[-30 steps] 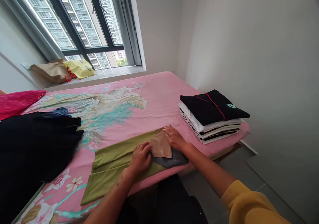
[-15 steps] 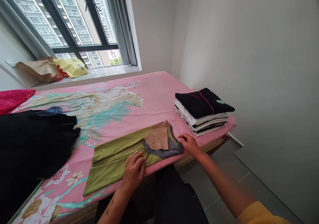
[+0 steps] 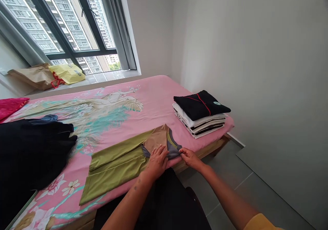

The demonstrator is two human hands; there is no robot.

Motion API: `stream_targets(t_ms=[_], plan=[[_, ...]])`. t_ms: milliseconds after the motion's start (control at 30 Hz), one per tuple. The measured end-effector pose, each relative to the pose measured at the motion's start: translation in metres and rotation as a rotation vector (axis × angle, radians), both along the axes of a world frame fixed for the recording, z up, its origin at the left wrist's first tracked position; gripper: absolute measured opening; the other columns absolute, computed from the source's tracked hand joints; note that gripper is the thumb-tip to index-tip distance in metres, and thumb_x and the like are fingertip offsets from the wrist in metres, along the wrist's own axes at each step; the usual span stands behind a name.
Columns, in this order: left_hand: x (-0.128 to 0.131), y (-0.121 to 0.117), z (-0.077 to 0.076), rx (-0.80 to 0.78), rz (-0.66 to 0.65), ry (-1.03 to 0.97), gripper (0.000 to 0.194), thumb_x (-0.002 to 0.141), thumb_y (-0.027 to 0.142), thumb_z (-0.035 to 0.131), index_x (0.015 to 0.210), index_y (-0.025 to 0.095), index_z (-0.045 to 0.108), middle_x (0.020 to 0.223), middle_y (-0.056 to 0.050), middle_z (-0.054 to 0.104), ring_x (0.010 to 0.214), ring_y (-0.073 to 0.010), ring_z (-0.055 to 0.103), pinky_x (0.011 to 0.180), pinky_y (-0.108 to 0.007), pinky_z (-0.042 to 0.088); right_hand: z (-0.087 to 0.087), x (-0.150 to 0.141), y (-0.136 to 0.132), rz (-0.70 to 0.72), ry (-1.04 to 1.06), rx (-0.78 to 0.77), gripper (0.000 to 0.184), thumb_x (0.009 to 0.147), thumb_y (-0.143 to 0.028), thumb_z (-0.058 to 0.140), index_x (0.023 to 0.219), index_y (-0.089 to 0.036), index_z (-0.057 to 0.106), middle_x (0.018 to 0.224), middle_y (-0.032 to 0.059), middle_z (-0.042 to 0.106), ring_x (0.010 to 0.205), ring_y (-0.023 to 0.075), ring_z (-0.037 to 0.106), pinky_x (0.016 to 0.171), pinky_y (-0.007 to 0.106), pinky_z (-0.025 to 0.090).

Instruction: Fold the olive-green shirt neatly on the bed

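Note:
An olive-green T-shirt [image 3: 115, 168] with brown and grey panels lies folded lengthwise along the near edge of the bed. My left hand [image 3: 157, 158] rests flat on its brown and grey part, fingers stretched out. At the collar end, my right hand [image 3: 190, 158] pinches the grey edge of the T-shirt between thumb and fingers. Part of the grey panel is hidden under my left hand.
Beyond my right hand a stack of folded clothes [image 3: 201, 115], black on top, sits at the bed's corner. Dark clothes [image 3: 33, 151] are heaped at left on the pink bedsheet [image 3: 156, 90]. Paper bags [image 3: 68, 73] stand on the windowsill.
My left hand has slid right along the T-shirt, from the green part onto the brown and grey panels. My right hand has come down onto the collar edge. The view has shifted slightly right.

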State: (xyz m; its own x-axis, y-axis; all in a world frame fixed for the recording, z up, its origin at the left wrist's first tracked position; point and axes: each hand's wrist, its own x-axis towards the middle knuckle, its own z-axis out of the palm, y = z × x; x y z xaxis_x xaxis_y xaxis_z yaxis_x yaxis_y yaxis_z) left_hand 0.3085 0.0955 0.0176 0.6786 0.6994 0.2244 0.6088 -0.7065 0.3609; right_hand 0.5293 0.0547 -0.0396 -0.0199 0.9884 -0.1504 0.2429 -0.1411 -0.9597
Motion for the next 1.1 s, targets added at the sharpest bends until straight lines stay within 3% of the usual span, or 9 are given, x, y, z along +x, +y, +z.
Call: stream_targets(t_ms=[167, 533, 667, 767, 867, 967, 1100], plan=[[0.005, 0.015, -0.021, -0.008, 0.089, -0.047, 0.027, 0.075, 0.007, 0.041, 0.091, 0.02, 0.058, 0.112, -0.007, 0.057, 0.108, -0.0205, 0.052, 0.102, -0.045, 0.037, -0.002, 0.005, 0.0, 0.029, 0.054, -0.059, 0.028, 0.082, -0.045, 0.038, 0.096, -0.022, 0.045, 0.048, -0.0107, 0.047, 0.035, 0.0086, 0.043, 0.038, 0.019, 0.033], [0.003, 0.012, -0.035, 0.033, 0.134, -0.105, 0.031, 0.07, 0.004, 0.04, 0.092, 0.02, 0.056, 0.118, -0.007, 0.053, 0.119, -0.0204, 0.045, 0.11, -0.046, 0.029, -0.008, 0.001, 0.001, -0.026, 0.329, -0.168, 0.04, 0.074, -0.055, 0.042, 0.096, -0.021, 0.04, 0.047, -0.0111, 0.05, 0.032, 0.0097, 0.046, 0.034, 0.019, 0.032], [0.016, 0.015, -0.022, 0.031, 0.11, -0.144, 0.036, 0.076, 0.006, 0.04, 0.103, 0.021, 0.058, 0.123, -0.007, 0.052, 0.121, -0.0203, 0.044, 0.106, -0.043, 0.035, -0.002, 0.0, -0.001, -0.047, 0.326, -0.142, 0.037, 0.074, -0.05, 0.042, 0.096, -0.02, 0.042, 0.049, -0.01, 0.052, 0.033, 0.009, 0.047, 0.033, 0.018, 0.032], [0.037, 0.024, -0.004, 0.032, -0.027, -0.086, 0.041, 0.081, 0.007, 0.039, 0.113, 0.025, 0.057, 0.131, -0.005, 0.047, 0.126, -0.0195, 0.039, 0.105, -0.039, 0.035, 0.006, 0.001, -0.003, -0.037, 0.317, -0.096, 0.035, 0.074, -0.039, 0.044, 0.103, -0.021, 0.043, 0.05, -0.0106, 0.052, 0.033, 0.0082, 0.047, 0.034, 0.017, 0.033], [0.057, 0.036, 0.014, 0.014, -0.162, 0.089, 0.04, 0.078, 0.009, 0.046, 0.11, 0.029, 0.06, 0.135, -0.003, 0.043, 0.131, -0.0231, 0.031, 0.108, -0.044, 0.028, 0.011, 0.003, -0.005, -0.019, 0.281, -0.085, 0.037, 0.072, -0.031, 0.045, 0.107, -0.022, 0.042, 0.05, -0.0114, 0.052, 0.035, 0.0075, 0.048, 0.035, 0.016, 0.035], [0.066, 0.047, 0.029, -0.002, -0.221, 0.237, 0.03, 0.073, 0.011, 0.053, 0.095, 0.026, 0.066, 0.12, -0.004, 0.054, 0.123, -0.0253, 0.038, 0.105, -0.046, 0.028, 0.01, 0.005, -0.005, 0.002, 0.233, -0.097, 0.039, 0.072, -0.028, 0.047, 0.109, -0.022, 0.042, 0.05, -0.012, 0.052, 0.035, 0.007, 0.047, 0.037, 0.016, 0.038], [0.06, 0.056, 0.039, -0.048, -0.233, 0.258, 0.018, 0.063, 0.012, 0.055, 0.077, 0.02, 0.063, 0.089, -0.004, 0.061, 0.098, -0.0208, 0.051, 0.09, -0.035, 0.039, 0.008, 0.005, -0.001, -0.008, 0.179, -0.117, 0.039, 0.072, -0.027, 0.049, 0.111, -0.022, 0.044, 0.049, -0.0116, 0.051, 0.035, 0.007, 0.046, 0.036, 0.016, 0.037]])
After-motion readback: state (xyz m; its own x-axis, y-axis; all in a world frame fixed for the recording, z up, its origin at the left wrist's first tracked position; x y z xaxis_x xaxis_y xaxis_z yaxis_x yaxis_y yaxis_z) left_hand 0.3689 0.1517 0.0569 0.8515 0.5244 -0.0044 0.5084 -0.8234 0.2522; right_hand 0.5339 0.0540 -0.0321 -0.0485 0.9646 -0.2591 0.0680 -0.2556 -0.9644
